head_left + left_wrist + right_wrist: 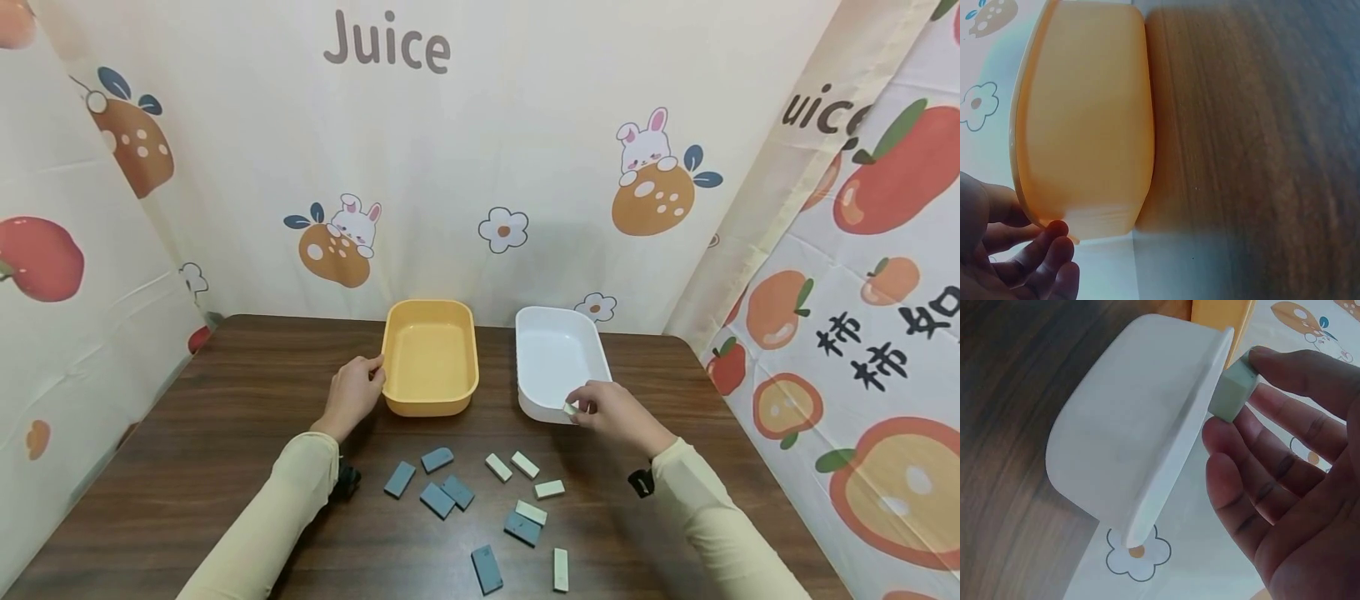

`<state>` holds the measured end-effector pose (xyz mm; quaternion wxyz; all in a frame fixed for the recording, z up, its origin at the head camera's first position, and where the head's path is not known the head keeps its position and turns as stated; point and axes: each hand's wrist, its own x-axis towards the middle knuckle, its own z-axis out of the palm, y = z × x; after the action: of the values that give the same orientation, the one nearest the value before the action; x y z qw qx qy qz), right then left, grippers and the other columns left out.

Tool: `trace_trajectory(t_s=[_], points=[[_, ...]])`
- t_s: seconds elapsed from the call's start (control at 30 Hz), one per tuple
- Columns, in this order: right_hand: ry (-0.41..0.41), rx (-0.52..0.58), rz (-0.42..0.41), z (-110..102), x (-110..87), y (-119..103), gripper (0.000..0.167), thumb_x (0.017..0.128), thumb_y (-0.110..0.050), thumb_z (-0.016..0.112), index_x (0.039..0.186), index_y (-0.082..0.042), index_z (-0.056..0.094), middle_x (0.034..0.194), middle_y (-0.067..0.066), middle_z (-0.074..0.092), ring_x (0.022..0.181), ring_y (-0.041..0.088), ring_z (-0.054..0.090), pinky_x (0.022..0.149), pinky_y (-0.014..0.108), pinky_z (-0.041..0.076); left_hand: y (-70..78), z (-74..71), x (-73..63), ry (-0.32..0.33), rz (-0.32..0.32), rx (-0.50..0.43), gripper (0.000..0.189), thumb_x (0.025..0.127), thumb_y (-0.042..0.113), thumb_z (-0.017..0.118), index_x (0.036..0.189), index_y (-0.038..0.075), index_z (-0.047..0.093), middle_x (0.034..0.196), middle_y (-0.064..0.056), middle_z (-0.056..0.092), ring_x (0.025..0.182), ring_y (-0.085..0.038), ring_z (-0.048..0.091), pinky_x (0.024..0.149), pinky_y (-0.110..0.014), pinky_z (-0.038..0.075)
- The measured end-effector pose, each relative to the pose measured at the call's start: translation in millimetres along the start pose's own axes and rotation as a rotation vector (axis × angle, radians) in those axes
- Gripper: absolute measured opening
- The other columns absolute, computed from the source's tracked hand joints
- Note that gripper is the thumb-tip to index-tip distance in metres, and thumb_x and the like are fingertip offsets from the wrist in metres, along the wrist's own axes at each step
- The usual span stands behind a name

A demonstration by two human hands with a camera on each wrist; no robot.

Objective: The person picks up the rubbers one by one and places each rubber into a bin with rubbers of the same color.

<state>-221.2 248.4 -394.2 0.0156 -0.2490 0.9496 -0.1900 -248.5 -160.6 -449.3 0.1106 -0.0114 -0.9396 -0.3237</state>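
My left hand [351, 395] grips the left rim of a yellow plastic tray [387, 367]. In the left wrist view, thumb and fingers [1054, 250] bend around the edge at the tray's corner. Over the near right edge of a white tray [542, 411], my right hand [611, 408] pinches a pale green block [1234, 390] between thumb and fingertips. The right wrist view has this block right at the white rim [1175, 450], above the tray's opening side.
Grey-blue blocks [400, 480] and pale green blocks [550, 489] lie scattered on the dark wooden table [225, 467] in front of the trays. One pale block [531, 512] overlaps a grey-blue block [522, 529]. A printed curtain [450, 150] hangs behind the table.
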Motion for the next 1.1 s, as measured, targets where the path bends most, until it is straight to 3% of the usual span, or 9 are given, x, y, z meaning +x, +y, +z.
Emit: trace_trajectory(t_s=[0.53, 1.1], points=[[0.007, 0.044, 0.053, -10.7, 22.8, 11.2, 0.02, 0.085, -0.01, 0.072, 0.104, -0.004, 0.073, 0.08, 0.003, 0.063, 0.071, 0.014, 0.053, 0.061, 0.025, 0.046, -0.2, 0.0, 1.8, -0.013, -0.011, -0.002, 0.038, 0.095, 0.015, 0.056, 0.13, 0.0, 0.061, 0.108, -0.021, 0.067, 0.071, -0.025, 0.053, 0.063, -0.032, 0.042], [0.003, 0.082, 0.127, -0.9, 42.4, 24.6, 0.021, 0.087, -0.011, 0.069, 0.106, -0.002, 0.073, 0.082, 0.007, 0.066, 0.072, 0.016, 0.056, 0.063, 0.028, 0.046, -1.9, 0.0, 0.7, 0.01, 0.027, 0.008, 0.036, 0.095, 0.013, 0.055, 0.127, -0.001, 0.062, 0.104, -0.02, 0.068, 0.07, -0.025, 0.054, 0.064, -0.035, 0.044]])
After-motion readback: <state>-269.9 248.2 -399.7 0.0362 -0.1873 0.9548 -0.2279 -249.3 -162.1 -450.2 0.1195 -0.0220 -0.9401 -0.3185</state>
